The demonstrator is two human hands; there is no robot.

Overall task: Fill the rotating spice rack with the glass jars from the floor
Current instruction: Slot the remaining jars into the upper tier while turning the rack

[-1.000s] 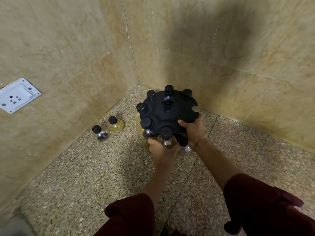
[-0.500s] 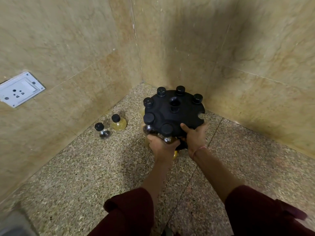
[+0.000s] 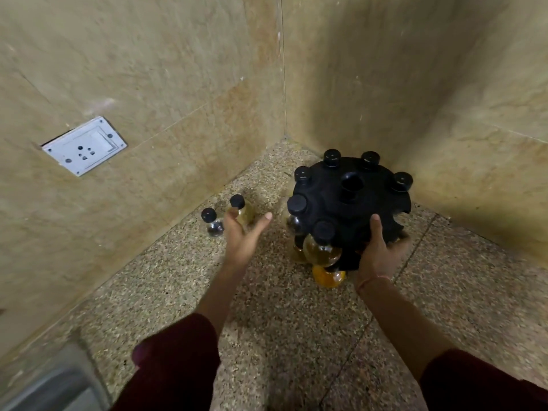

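The black round spice rack point(image 3: 353, 203) stands in the floor corner, with several black-capped glass jars seated around its rim and a lower tier of amber jars point(image 3: 321, 250) beneath. My right hand point(image 3: 379, 250) grips the rack's near edge, thumb on top. My left hand point(image 3: 244, 235) is open, fingers spread, just in front of two loose jars on the floor by the left wall: a yellowish jar point(image 3: 244, 210), partly hidden by my fingers, and a clear jar point(image 3: 212, 222) to its left. One open notch shows at the rack's right rim.
Marble walls meet in a corner right behind the rack. A white wall socket point(image 3: 84, 146) sits on the left wall. The floor point(image 3: 296, 321) is speckled stone. A grey metal thing point(image 3: 50, 387) lies at the bottom left.
My left hand has let go of the rack's front jar and moved left toward the two floor jars, opening up. My right hand stays on the rack.
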